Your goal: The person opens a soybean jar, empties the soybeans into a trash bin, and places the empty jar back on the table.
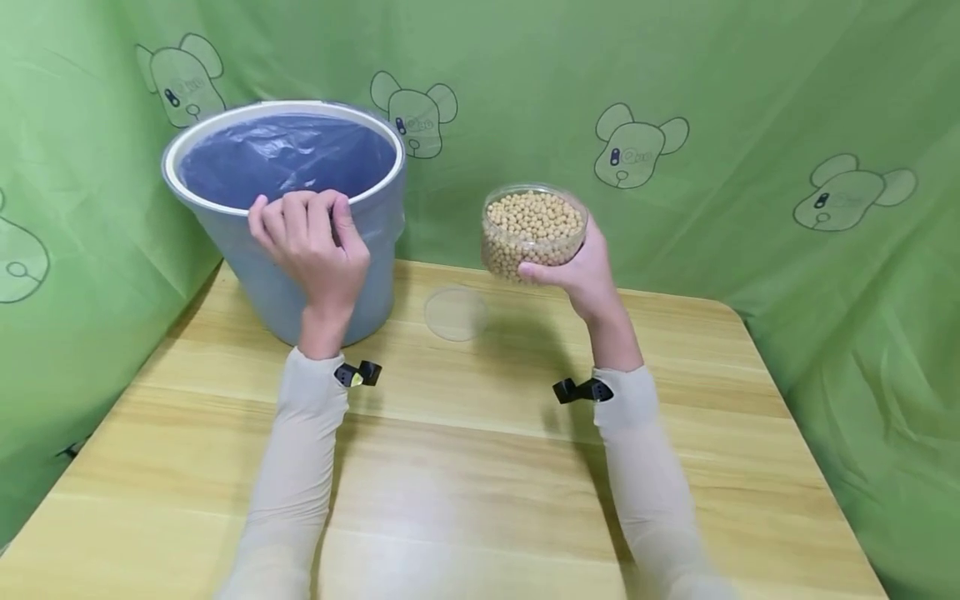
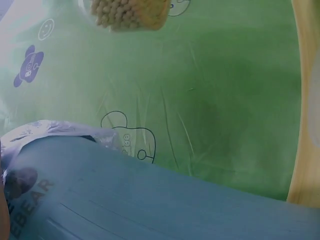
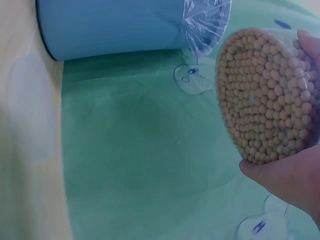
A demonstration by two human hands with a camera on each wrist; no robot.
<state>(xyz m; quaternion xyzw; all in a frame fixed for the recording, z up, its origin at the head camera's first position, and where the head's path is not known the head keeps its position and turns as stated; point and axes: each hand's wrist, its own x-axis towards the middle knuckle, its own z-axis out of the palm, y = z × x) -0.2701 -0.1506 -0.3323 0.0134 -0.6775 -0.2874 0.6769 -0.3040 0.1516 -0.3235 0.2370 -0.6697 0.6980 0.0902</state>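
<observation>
Tabletop (image 1: 465,508): pale wood-grain finish, far right corner rounded, a soft patch of glare thrown on the near middle. Surroundings: the far side and both flanks are closed off by green cloth (image 1: 517,67), creased in places and printed with outlined bear heads.

At the far left, a blue-grey bin (image 1: 375,271) is stood upright on the wood. Its mouth is lined with a thin plastic bag (image 1: 288,154), folded over the pale rim. The near rim is grasped by the left grip (image 1: 311,242), fingers hooked over the edge.

To the right of the bin, a clear round tub (image 1: 501,250) is held up off the surface, well filled with soybeans (image 1: 534,215). Its side is clasped by the right grip (image 1: 577,262), thumb toward the near side. A shadow is cast on the wood below. Between bin and shadow, a translucent round lid (image 1: 456,313) is laid flat on the tabletop.
</observation>
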